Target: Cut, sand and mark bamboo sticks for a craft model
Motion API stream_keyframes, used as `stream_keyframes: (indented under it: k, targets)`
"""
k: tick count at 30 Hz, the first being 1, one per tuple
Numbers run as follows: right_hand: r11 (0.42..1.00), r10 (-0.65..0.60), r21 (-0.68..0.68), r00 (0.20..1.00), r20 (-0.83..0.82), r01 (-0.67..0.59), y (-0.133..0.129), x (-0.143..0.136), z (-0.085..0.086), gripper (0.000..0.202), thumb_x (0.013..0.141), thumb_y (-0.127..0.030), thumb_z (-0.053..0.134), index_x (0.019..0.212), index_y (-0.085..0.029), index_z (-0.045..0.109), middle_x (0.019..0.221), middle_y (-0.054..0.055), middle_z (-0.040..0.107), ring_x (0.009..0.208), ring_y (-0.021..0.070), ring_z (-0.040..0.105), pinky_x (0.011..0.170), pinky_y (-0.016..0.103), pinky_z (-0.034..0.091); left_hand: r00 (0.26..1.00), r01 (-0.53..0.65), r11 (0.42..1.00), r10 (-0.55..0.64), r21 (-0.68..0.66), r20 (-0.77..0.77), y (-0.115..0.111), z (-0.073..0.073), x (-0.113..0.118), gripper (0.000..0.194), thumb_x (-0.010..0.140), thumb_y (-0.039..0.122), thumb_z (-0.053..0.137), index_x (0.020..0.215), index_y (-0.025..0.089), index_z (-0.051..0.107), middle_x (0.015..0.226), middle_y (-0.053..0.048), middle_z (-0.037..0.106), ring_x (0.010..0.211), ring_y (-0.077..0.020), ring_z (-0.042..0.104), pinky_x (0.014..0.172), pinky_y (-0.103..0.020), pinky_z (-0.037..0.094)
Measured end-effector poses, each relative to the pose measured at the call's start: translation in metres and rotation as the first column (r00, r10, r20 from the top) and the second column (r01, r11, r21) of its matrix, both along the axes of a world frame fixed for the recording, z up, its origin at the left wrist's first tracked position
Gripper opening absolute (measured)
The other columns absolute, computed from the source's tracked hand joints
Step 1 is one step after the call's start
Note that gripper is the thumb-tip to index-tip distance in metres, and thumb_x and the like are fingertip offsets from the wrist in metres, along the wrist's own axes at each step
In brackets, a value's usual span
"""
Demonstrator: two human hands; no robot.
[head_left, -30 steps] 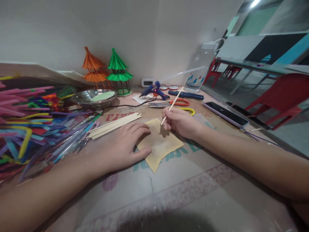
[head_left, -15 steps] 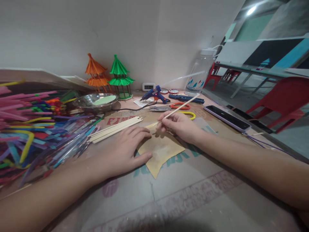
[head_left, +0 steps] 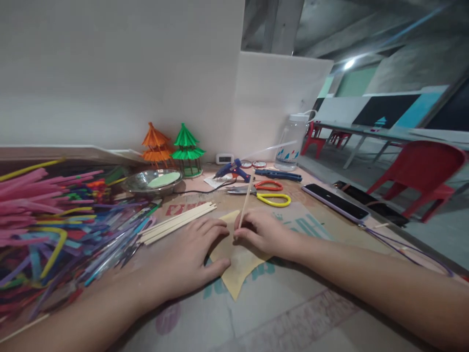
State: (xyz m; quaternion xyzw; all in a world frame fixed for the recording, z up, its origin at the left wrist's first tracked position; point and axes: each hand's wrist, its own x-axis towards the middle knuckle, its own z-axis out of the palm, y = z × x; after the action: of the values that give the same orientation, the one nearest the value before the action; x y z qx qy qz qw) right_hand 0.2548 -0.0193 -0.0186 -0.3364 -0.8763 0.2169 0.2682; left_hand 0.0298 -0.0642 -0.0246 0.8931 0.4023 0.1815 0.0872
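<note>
A thin wooden stick (head_left: pixel 247 198) stands nearly upright in the pinch of my right hand (head_left: pixel 262 233), its lower end down at a yellow piece of sandpaper-like sheet (head_left: pixel 236 271). My left hand (head_left: pixel 200 249) lies with fingers spread over the sheet's left edge, pressing it to the cardboard-covered table (head_left: pixel 293 313). Just beyond my left fingers rests a bundle of several pale wooden sticks (head_left: pixel 179 221). The contact between the stick's tip and the sheet is partly hidden by my right fingers.
Scissors with red and yellow handles (head_left: pixel 273 198), a blue glue gun (head_left: pixel 234 169) and blue pliers (head_left: pixel 278 175) lie behind the hands. Pipe cleaners (head_left: pixel 44 220) crowd the left, near a metal bowl (head_left: pixel 134 186). A phone (head_left: pixel 335 203) and a bottle (head_left: pixel 291 142) are at right.
The stick has swung from a slant to the right to nearly upright. My right hand has turned with it over the sheet; my left hand stays on it. The camera view has tilted upward.
</note>
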Motion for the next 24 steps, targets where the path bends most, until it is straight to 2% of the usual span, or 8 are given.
stream_keyframes:
  k: [5,7,10,14,19,24]
  targets:
    - [1.0,0.008,0.02,1.0,0.003,-0.008,0.0002,-0.0015,-0.0001,0.011,0.089,-0.012,0.058,0.08,-0.018,0.06,0.079,0.003,0.072,0.074,0.0164,0.065,0.07,0.027,0.046,1.0,-0.008,1.0,0.008,-0.016,-0.023,-0.0004,0.003,0.0007,0.041,0.089,0.042,0.062,0.125,0.024,0.057,0.138,-0.007,0.056,0.13,-0.0291,0.048,0.112,-0.049,0.039]
    - [1.0,-0.009,-0.025,1.0,0.004,0.01,0.0008,-0.0014,0.0005,0.011,0.09,-0.013,0.056,0.08,-0.019,0.058,0.078,0.004,0.073,0.074,0.0172,0.066,0.07,0.027,0.046,0.999,-0.017,0.999,0.015,-0.03,-0.038,-0.0005,0.0043,0.0004,0.044,0.089,0.046,0.061,0.126,0.024,0.057,0.138,-0.008,0.056,0.131,-0.0302,0.048,0.112,-0.05,0.039]
    - [0.995,0.032,-0.097,0.999,-0.019,-0.034,0.0008,-0.0016,0.0009,0.011,0.093,-0.019,0.055,0.082,-0.019,0.056,0.079,0.005,0.074,0.075,0.0178,0.067,0.07,0.028,0.047,0.999,-0.017,0.999,0.015,-0.048,-0.042,-0.0002,0.0052,-0.0001,0.044,0.089,0.047,0.061,0.126,0.024,0.057,0.137,-0.007,0.057,0.13,-0.03,0.048,0.112,-0.05,0.04]
    - [1.0,0.018,0.002,1.0,0.012,-0.018,0.0006,-0.002,0.0008,0.011,0.092,-0.018,0.055,0.081,-0.019,0.056,0.077,0.004,0.071,0.073,0.0178,0.065,0.07,0.029,0.046,0.999,-0.017,0.999,0.015,-0.036,-0.049,0.0004,0.0046,-0.0002,0.045,0.089,0.048,0.061,0.127,0.024,0.056,0.136,-0.008,0.057,0.13,-0.0294,0.049,0.111,-0.049,0.04]
    - [0.996,0.078,-0.044,0.997,0.012,-0.077,0.0009,-0.0015,0.0019,0.012,0.094,-0.02,0.053,0.083,-0.019,0.056,0.081,0.004,0.073,0.075,0.0168,0.065,0.071,0.027,0.046,0.999,-0.005,1.0,0.004,-0.021,-0.048,0.0012,0.0048,0.0003,0.045,0.089,0.046,0.061,0.127,0.023,0.056,0.135,-0.008,0.058,0.13,-0.0298,0.049,0.111,-0.047,0.04]
    - [1.0,0.02,-0.008,0.998,0.057,-0.02,0.0021,-0.0022,0.0033,0.013,0.093,-0.018,0.052,0.081,-0.019,0.056,0.078,0.004,0.072,0.072,0.0169,0.064,0.069,0.028,0.044,0.998,-0.004,1.0,0.003,-0.023,-0.062,0.0011,0.0056,0.0001,0.048,0.09,0.052,0.058,0.129,0.023,0.055,0.136,-0.008,0.058,0.13,-0.0303,0.049,0.11,-0.049,0.04]
